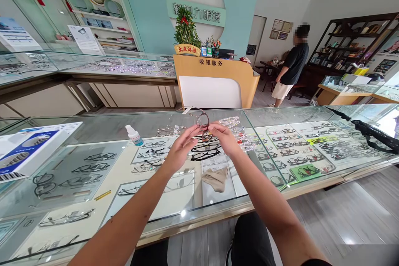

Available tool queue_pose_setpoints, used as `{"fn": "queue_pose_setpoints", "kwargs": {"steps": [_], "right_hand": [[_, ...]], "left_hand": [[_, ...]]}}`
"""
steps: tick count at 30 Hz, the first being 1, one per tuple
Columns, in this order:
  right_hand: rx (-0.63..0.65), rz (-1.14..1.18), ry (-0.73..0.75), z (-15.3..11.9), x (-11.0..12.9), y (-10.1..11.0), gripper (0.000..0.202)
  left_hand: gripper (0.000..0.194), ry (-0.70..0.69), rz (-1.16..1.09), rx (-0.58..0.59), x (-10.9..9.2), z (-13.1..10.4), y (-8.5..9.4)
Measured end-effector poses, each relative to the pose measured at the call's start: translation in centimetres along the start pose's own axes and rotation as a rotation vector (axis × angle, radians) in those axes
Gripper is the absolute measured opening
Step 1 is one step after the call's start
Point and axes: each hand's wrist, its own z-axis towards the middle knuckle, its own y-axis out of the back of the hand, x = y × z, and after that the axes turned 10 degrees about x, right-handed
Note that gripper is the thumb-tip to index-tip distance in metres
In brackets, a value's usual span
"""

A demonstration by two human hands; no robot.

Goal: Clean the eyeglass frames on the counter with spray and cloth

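Both my hands hold one pair of glasses (203, 119) upright above the glass counter, its thin dark round rims facing sideways and a small white tag on one arm. My left hand (182, 144) closes its fingers on the left side of the frame. On the other side, my right hand (225, 136) pinches the frame near its lower rim. Below them, several dark-framed glasses (205, 151) show at the counter. Closer to me lies a crumpled beige cloth (215, 178). A white spray bottle (134, 136) with blue liquid stands to the left.
The glass display counter (183, 216) spans the front, with rows of glasses inside. A blue-and-white box (34, 149) sits at its left, a black umbrella (370, 131) at its right. Beyond are a wooden cashier desk (215, 68) and a standing person (294, 64) in black.
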Motion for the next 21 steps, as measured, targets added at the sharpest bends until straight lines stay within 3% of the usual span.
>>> {"fn": "queue_pose_setpoints", "kwargs": {"steps": [5,10,12,17,21], "right_hand": [[-0.011,0.006,-0.026,0.0,-0.4,0.0,0.037],[0.026,0.007,-0.052,-0.1,0.0,0.1,0.040],[0.040,-0.005,-0.060,-0.2,0.2,0.1,0.041],[0.125,-0.078,-0.074,-0.5,0.3,0.0,0.044],[0.182,-0.120,-0.053,-0.6,0.4,-0.4,0.046]], "left_hand": [[0.068,-0.026,0.107,0.017,0.2,-0.4,-0.2],[0.067,-0.006,0.221,-0.040,-0.4,-0.2,0.0],[0.059,-0.049,0.267,-0.122,-0.6,-0.1,0.5],[0.036,-0.150,0.589,-0.470,-1.1,0.2,2.5],[0.041,-0.191,0.701,-0.484,-1.2,0.2,3.3]]}}
